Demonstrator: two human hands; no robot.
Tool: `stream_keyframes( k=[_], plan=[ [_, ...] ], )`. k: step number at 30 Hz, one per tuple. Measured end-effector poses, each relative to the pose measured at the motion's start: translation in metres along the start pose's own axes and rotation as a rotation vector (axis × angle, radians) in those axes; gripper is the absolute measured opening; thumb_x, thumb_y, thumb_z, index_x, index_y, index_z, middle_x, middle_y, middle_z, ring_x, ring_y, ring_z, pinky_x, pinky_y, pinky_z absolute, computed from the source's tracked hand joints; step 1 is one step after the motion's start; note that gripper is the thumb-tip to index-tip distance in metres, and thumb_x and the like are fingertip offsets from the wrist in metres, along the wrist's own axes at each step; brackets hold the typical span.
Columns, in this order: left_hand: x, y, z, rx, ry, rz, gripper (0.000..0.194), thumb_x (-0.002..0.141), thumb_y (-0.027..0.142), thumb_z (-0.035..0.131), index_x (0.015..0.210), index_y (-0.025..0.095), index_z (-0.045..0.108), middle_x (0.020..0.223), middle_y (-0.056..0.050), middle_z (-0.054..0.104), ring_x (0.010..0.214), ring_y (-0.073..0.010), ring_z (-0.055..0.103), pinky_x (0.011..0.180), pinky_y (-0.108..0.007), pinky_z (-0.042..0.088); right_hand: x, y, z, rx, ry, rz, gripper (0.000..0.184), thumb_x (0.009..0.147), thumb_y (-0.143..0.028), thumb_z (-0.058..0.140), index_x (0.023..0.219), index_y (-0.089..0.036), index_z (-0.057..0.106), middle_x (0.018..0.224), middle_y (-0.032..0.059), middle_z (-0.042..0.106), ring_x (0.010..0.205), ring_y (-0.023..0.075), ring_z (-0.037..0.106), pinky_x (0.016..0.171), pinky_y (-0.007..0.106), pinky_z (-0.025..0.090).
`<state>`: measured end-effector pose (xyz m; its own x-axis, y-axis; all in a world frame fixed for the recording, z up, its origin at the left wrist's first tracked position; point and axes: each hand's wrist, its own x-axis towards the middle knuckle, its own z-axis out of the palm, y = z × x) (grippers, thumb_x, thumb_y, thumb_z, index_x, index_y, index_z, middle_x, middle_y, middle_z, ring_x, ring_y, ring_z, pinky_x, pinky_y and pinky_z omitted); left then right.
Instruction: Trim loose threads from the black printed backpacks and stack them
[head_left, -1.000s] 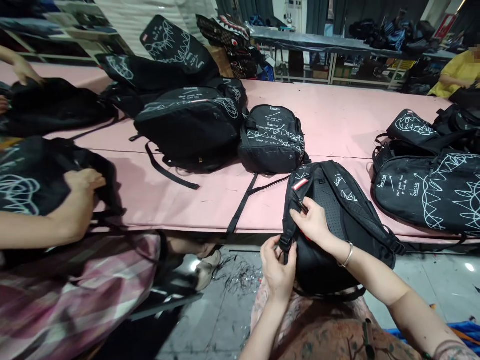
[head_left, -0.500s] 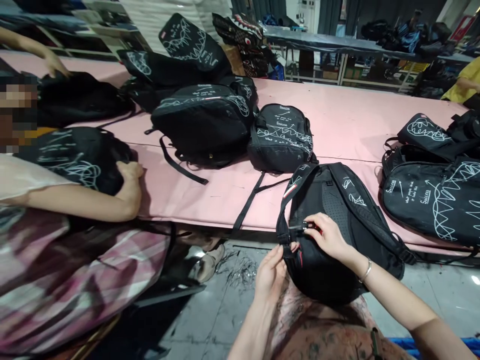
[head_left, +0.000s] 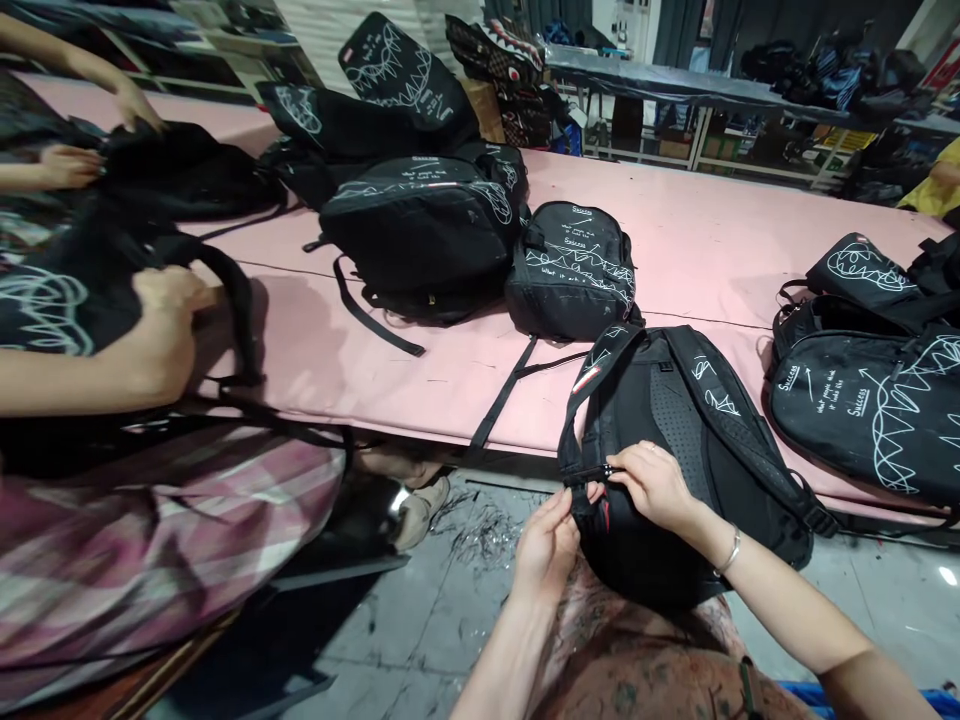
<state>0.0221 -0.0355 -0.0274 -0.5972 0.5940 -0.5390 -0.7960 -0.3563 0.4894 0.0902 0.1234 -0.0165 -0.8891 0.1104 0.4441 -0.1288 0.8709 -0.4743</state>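
A black backpack [head_left: 675, 530] lies tilted across my lap and the pink table's edge, its padded back and shoulder straps facing up. My left hand [head_left: 550, 540] pinches the lower end of its left shoulder strap [head_left: 592, 378], near a red bit at the side seam. Just above, my right hand [head_left: 656, 485] is closed in a pinch on a small, narrow black piece [head_left: 598, 472] that reaches across to the strap. Its kind is too small to make out, and the fingers hide part of it.
The pink table [head_left: 675, 210] carries a smaller black bag [head_left: 574, 270], a large black backpack [head_left: 427, 240] and more printed backpacks [head_left: 847, 400] at right. At left, a co-worker's hand [head_left: 169, 300] handles another black backpack [head_left: 45, 300]. Threads [head_left: 487, 535] litter the floor.
The black piece in my right hand now meets the strap, where a thin blurred shape showed before. My left hand keeps its pinch. The co-worker's backpack at left has turned and shifted left.
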Motion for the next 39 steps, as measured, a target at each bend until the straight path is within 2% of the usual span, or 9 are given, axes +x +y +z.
stream_keyframes(
  k=[7, 14, 20, 26, 32, 39],
  plan=[
    [-0.004, -0.001, 0.008, 0.021, 0.016, 0.026, 0.013, 0.072, 0.010, 0.063, 0.084, 0.006, 0.068, 0.086, -0.013, 0.072, 0.087, -0.0235, 0.067, 0.084, -0.033, 0.052, 0.008, -0.004, -0.006, 0.084, -0.042, 0.080, 0.016, 0.089, -0.024, 0.048, 0.097, -0.016, 0.058, 0.081, 0.0056, 0.063, 0.076, 0.0180, 0.056, 0.073, 0.031, 0.045],
    [-0.006, 0.000, 0.012, 0.066, 0.019, 0.025, 0.015, 0.071, 0.011, 0.064, 0.085, 0.007, 0.067, 0.086, -0.013, 0.072, 0.088, -0.0240, 0.067, 0.082, -0.032, 0.052, 0.014, -0.007, -0.009, -0.009, -0.050, -0.051, 0.020, 0.091, -0.024, 0.044, 0.100, -0.015, 0.059, 0.089, 0.0081, 0.065, 0.082, 0.0192, 0.056, 0.076, 0.032, 0.044],
    [-0.006, 0.000, 0.011, 0.074, 0.018, 0.022, 0.016, 0.071, 0.011, 0.065, 0.086, 0.006, 0.067, 0.086, -0.014, 0.072, 0.087, -0.0240, 0.067, 0.080, -0.030, 0.053, 0.011, -0.004, -0.008, -0.047, -0.015, -0.056, 0.021, 0.091, -0.023, 0.042, 0.095, -0.016, 0.062, 0.086, 0.0077, 0.066, 0.078, 0.0179, 0.056, 0.075, 0.032, 0.043],
    [-0.003, 0.002, 0.009, 0.046, 0.043, 0.018, 0.011, 0.072, 0.009, 0.064, 0.080, 0.004, 0.068, 0.085, -0.016, 0.072, 0.086, -0.0243, 0.067, 0.082, -0.031, 0.053, 0.002, 0.002, -0.003, -0.064, 0.009, -0.072, 0.023, 0.091, -0.025, 0.043, 0.103, -0.016, 0.061, 0.090, 0.0090, 0.066, 0.083, 0.0185, 0.057, 0.075, 0.032, 0.043],
    [-0.003, 0.000, 0.010, 0.027, 0.044, 0.017, 0.013, 0.073, 0.009, 0.063, 0.084, 0.004, 0.068, 0.086, -0.015, 0.072, 0.087, -0.0222, 0.067, 0.085, -0.028, 0.051, 0.001, -0.002, 0.000, -0.133, -0.002, -0.110, 0.023, 0.091, -0.022, 0.043, 0.103, -0.016, 0.062, 0.092, 0.0089, 0.066, 0.084, 0.0188, 0.056, 0.077, 0.032, 0.042],
    [-0.006, -0.004, 0.011, 0.020, 0.044, 0.033, 0.015, 0.072, 0.009, 0.064, 0.086, 0.007, 0.068, 0.090, -0.013, 0.072, 0.093, -0.0241, 0.065, 0.087, -0.031, 0.051, 0.000, -0.007, 0.006, -0.172, 0.005, -0.099, 0.024, 0.090, -0.019, 0.043, 0.103, -0.016, 0.063, 0.088, 0.0091, 0.066, 0.077, 0.0185, 0.055, 0.071, 0.032, 0.042]
  ],
)
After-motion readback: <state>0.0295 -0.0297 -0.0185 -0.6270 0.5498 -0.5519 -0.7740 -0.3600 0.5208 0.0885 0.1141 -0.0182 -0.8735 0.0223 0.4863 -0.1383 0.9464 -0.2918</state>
